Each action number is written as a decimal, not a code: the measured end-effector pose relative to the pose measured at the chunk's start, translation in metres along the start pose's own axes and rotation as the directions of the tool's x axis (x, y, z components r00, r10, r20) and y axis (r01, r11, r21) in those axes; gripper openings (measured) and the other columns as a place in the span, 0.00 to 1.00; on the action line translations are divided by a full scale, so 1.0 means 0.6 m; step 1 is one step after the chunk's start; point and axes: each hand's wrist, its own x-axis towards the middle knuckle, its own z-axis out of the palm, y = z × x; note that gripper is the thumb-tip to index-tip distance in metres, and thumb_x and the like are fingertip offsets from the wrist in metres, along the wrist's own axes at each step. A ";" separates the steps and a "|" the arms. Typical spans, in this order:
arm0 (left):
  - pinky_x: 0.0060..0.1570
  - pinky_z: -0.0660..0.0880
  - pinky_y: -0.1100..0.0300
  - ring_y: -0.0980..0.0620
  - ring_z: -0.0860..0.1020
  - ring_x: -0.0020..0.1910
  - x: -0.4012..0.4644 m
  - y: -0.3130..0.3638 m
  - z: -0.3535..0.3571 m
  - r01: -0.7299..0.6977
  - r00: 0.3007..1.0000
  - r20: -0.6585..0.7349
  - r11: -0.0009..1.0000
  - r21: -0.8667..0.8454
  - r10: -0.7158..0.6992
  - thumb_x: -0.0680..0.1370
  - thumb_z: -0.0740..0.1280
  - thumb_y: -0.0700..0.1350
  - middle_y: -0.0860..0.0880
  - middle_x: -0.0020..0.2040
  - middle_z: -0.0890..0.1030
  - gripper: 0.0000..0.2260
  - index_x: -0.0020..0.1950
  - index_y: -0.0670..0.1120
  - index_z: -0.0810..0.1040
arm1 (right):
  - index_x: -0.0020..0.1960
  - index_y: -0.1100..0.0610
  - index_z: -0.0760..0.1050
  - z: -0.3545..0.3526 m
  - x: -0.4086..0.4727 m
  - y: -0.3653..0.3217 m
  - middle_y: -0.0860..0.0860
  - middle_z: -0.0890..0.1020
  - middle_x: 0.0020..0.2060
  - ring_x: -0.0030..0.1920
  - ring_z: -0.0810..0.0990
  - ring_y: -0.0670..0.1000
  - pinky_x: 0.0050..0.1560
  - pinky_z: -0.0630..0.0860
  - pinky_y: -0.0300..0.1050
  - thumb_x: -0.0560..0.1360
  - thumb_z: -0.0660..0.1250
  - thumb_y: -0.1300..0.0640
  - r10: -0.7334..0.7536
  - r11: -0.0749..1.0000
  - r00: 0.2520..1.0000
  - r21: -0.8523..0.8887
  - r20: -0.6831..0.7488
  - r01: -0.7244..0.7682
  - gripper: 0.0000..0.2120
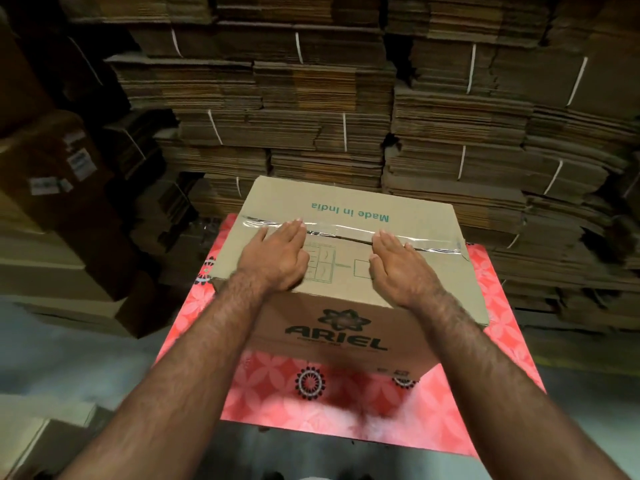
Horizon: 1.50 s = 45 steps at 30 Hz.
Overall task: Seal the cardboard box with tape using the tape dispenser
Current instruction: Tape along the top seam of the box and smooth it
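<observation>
Both hands, left (277, 252) and right (398, 268), lie flat and empty on the brown cardboard box (346, 271), mid-frame; the clear tape strip (346, 232) looks wrinkled (uneven pressing could trap creases).

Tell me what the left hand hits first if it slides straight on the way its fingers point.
The left hand lies flat on the box, its fingertips already at the clear tape over the flap seam. Sliding on, it would cross the tape first, then bare cardboard up to the far edge.
</observation>
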 end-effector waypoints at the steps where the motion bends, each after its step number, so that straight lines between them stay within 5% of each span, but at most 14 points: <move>1: 0.78 0.46 0.49 0.55 0.50 0.80 -0.006 -0.011 -0.002 0.031 0.999 -0.012 1.000 -0.002 -0.031 0.83 0.47 0.52 0.51 0.82 0.48 0.27 0.82 0.46 0.48 | 0.82 0.58 0.50 0.000 0.001 -0.001 0.54 0.53 0.82 0.81 0.51 0.51 0.80 0.48 0.52 0.82 0.40 0.45 0.006 1.000 1.000 -0.010 -0.002 -0.006 0.31; 4: 0.78 0.46 0.51 0.53 0.50 0.80 -0.009 -0.029 -0.010 0.031 0.999 -0.042 0.999 -0.019 -0.032 0.83 0.47 0.52 0.49 0.82 0.49 0.28 0.82 0.45 0.49 | 0.82 0.59 0.51 -0.005 0.003 -0.024 0.54 0.54 0.82 0.81 0.52 0.51 0.80 0.48 0.54 0.81 0.40 0.45 0.057 0.998 0.998 -0.021 -0.028 -0.057 0.33; 9: 0.78 0.45 0.51 0.54 0.49 0.80 0.018 -0.019 -0.013 -0.135 0.991 -0.017 0.987 -0.084 0.135 0.84 0.48 0.51 0.50 0.82 0.49 0.26 0.82 0.46 0.49 | 0.83 0.56 0.47 -0.007 0.033 -0.124 0.52 0.50 0.82 0.81 0.47 0.48 0.81 0.45 0.52 0.77 0.37 0.43 -0.072 0.994 0.997 0.081 0.012 0.071 0.36; 15: 0.78 0.48 0.51 0.54 0.52 0.80 -0.005 -0.060 -0.005 0.019 0.997 -0.073 0.998 -0.068 -0.024 0.83 0.48 0.52 0.51 0.82 0.52 0.27 0.82 0.46 0.51 | 0.83 0.55 0.44 0.011 0.041 -0.132 0.49 0.47 0.83 0.81 0.45 0.46 0.81 0.44 0.49 0.76 0.36 0.43 -0.061 0.996 0.997 0.067 0.052 0.058 0.37; 17: 0.77 0.54 0.47 0.48 0.60 0.77 -0.009 -0.096 0.001 0.168 0.979 -0.099 0.981 -0.098 -0.177 0.82 0.47 0.53 0.47 0.80 0.59 0.27 0.80 0.44 0.57 | 0.83 0.54 0.43 0.011 0.041 -0.131 0.49 0.46 0.82 0.81 0.45 0.46 0.80 0.43 0.48 0.76 0.36 0.43 -0.067 0.995 0.996 0.071 0.053 0.064 0.37; 19: 0.69 0.67 0.43 0.39 0.72 0.66 -0.018 -0.170 0.013 0.367 0.924 -0.035 0.911 -0.191 -0.380 0.79 0.42 0.57 0.40 0.71 0.71 0.30 0.72 0.43 0.67 | 0.83 0.54 0.43 0.013 0.043 -0.129 0.49 0.46 0.82 0.81 0.45 0.46 0.80 0.44 0.48 0.77 0.36 0.43 -0.073 0.996 0.996 0.057 0.042 0.071 0.36; 21: 0.62 0.73 0.43 0.36 0.77 0.60 -0.049 -0.244 0.042 0.425 0.905 0.106 0.858 -0.289 -0.413 0.76 0.38 0.64 0.38 0.64 0.77 0.35 0.65 0.45 0.71 | 0.83 0.54 0.43 0.014 0.044 -0.126 0.50 0.47 0.83 0.81 0.45 0.46 0.80 0.44 0.48 0.78 0.36 0.43 -0.072 0.997 0.997 0.035 0.032 0.071 0.36; 25: 0.74 0.60 0.46 0.41 0.66 0.75 -0.099 -0.249 0.054 0.352 0.923 0.033 0.803 -0.480 -0.384 0.77 0.42 0.64 0.42 0.76 0.67 0.36 0.76 0.44 0.65 | 0.83 0.57 0.45 0.010 0.048 -0.148 0.52 0.48 0.82 0.81 0.47 0.48 0.81 0.45 0.50 0.77 0.37 0.43 -0.035 0.999 0.999 0.039 0.004 0.035 0.37; 28: 0.78 0.48 0.51 0.53 0.55 0.79 -0.064 -0.194 -0.002 0.077 0.956 -0.192 0.822 -0.564 -0.221 0.84 0.46 0.56 0.50 0.80 0.57 0.27 0.81 0.43 0.56 | 0.83 0.57 0.45 0.013 0.067 -0.201 0.53 0.48 0.82 0.81 0.46 0.48 0.81 0.44 0.52 0.78 0.38 0.43 -0.087 0.994 0.996 0.066 -0.008 0.087 0.36; 30: 0.78 0.49 0.52 0.53 0.54 0.79 -0.025 -0.167 -0.027 -0.015 0.971 -0.214 0.861 -0.508 -0.109 0.86 0.48 0.49 0.49 0.80 0.56 0.23 0.81 0.43 0.56 | 0.83 0.58 0.47 0.017 0.089 -0.238 0.53 0.50 0.82 0.82 0.47 0.50 0.81 0.44 0.54 0.80 0.41 0.45 -0.134 0.989 0.991 0.062 -0.015 0.135 0.34; 37: 0.78 0.52 0.50 0.54 0.53 0.80 0.001 -0.148 0.007 -0.010 0.986 -0.154 0.911 -0.411 -0.058 0.85 0.49 0.51 0.49 0.81 0.55 0.25 0.80 0.43 0.56 | 0.83 0.60 0.49 0.030 0.112 -0.272 0.54 0.52 0.82 0.82 0.48 0.51 0.81 0.46 0.54 0.79 0.42 0.46 -0.179 0.984 0.984 -0.010 -0.012 0.179 0.35; 45: 0.78 0.54 0.50 0.52 0.54 0.80 0.002 -0.139 0.005 0.029 0.982 -0.166 0.940 -0.340 -0.090 0.83 0.48 0.52 0.48 0.81 0.56 0.26 0.80 0.43 0.57 | 0.83 0.60 0.47 0.017 0.099 -0.254 0.55 0.49 0.82 0.82 0.47 0.52 0.81 0.44 0.54 0.83 0.47 0.47 -0.065 0.997 0.998 -0.030 -0.011 0.064 0.32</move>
